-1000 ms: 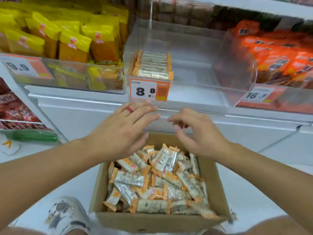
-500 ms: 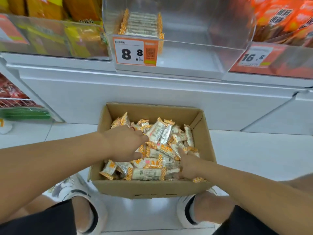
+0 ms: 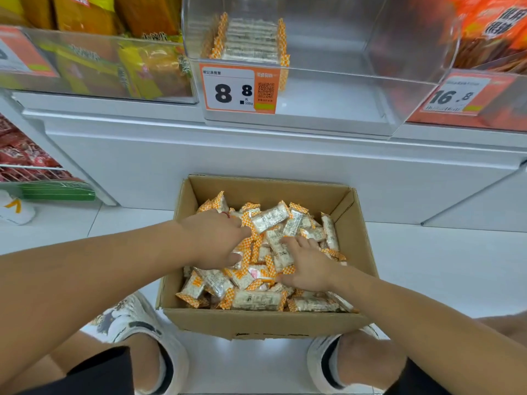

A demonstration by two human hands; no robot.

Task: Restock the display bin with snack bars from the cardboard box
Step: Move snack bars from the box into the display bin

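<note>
Both hands, left hand (image 3: 212, 238) and right hand (image 3: 306, 266), rest among the snack bars (image 3: 256, 299) inside the cardboard box (image 3: 256, 323) on the floor (image 3: 442, 266), below the display bin (image 3: 328, 89).

- A white tiled floor (image 3: 427, 266) with thin grout lines reflects soft light.
- A white shelf unit (image 3: 256, 161) rises ahead with a plain front panel.
- Yellow snack bags (image 3: 94, 15) fill a clear compartment at upper left; orange packets (image 3: 490, 21) sit at upper right.
- A price label (image 3: 238, 88) reads 8.8; another (image 3: 453, 95) reads 16.8.
- Red packets (image 3: 22, 155) lie on a wire rack at far left.
</note>
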